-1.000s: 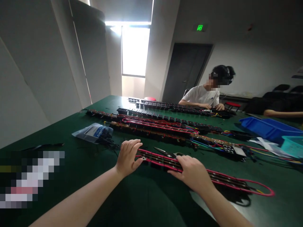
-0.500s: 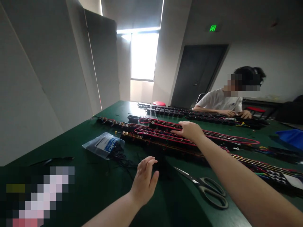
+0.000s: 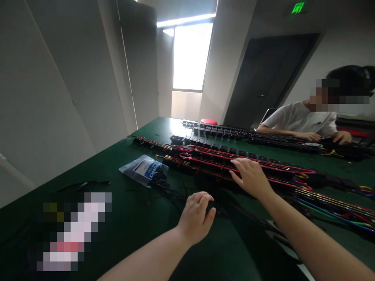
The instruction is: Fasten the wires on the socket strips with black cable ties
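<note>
My right hand (image 3: 252, 175) lies with fingers spread over long dark strips (image 3: 202, 169) strung with red and yellow wires (image 3: 272, 179). Its fingertips are at the red wires; contact is hard to judge. Nearer to me, my left hand (image 3: 197, 218) hovers low over the table, thumb apart from the curved fingers, with nothing visible in it. Just beyond it, black cable ties (image 3: 166, 189) spill from a clear plastic bag (image 3: 143, 170) with a blue and white label. Scissors (image 3: 279, 236) lie partly hidden below my right forearm.
The table (image 3: 140, 242) is dark green. More wired strips (image 3: 234, 134) lie along its far side, where a co-worker (image 3: 307, 121) sits with both hands at them. A dark strap-like piece (image 3: 88, 183) rests at left. A red stool (image 3: 209, 121) stands beyond the table.
The view has swung left and down. My right hand has drawn back nearer to me, and the red-wired strips have shifted, showing a row of black blocks behind. The scissors are now mostly behind my forearm.
</note>
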Demonstrator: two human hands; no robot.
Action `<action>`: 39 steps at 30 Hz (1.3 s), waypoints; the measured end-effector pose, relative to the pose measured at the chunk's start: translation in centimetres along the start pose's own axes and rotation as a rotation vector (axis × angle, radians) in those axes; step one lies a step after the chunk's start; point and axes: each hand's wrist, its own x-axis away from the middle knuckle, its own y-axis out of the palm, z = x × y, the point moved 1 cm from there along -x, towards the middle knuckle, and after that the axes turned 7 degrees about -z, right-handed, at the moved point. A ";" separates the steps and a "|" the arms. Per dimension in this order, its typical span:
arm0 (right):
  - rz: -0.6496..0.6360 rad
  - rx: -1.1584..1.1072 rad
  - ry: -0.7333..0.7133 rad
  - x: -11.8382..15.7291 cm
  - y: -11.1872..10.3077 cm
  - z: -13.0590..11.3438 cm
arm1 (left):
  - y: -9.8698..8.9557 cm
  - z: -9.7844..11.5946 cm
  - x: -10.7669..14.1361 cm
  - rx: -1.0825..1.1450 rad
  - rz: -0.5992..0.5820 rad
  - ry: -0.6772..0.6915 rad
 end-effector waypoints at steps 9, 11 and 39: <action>-0.120 -0.007 0.011 9.2 1.7 1.0 | -0.2 -0.2 -0.1 -0.041 -0.154 -0.019; -0.124 -0.008 0.036 9.6 2.1 0.9 | -0.3 -0.3 0.0 -0.050 -0.198 -0.015; -0.125 -0.064 0.134 8.9 1.6 -1.0 | -1.0 0.2 0.9 -0.088 -0.359 0.083</action>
